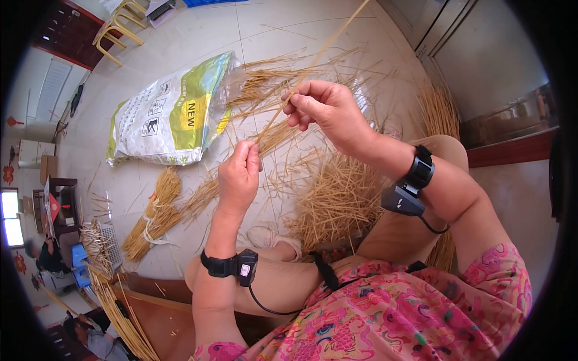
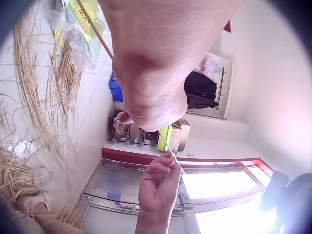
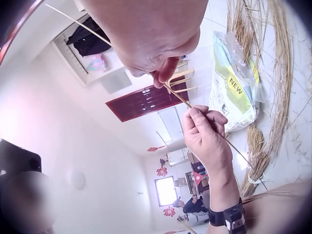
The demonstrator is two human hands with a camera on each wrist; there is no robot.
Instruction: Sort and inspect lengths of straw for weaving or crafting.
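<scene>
Straw stalk: a single thin, pale yellow stem, held in the air at centre frame and slanting from the top edge right of centre down toward the middle. My right hand, in the upper middle of the head view, pinches it between thumb and fingertips with the other fingers loosely curled. My left hand, just below and to the left, has its fingers curled in and grips the stalk's lower end at the thumb and forefinger. The two hands are near each other but apart, joined only by the stalk. Below them, loose straw lies heaped on the tiled floor. A printed sack lies at upper left, and a tied bundle at lower left.
</scene>
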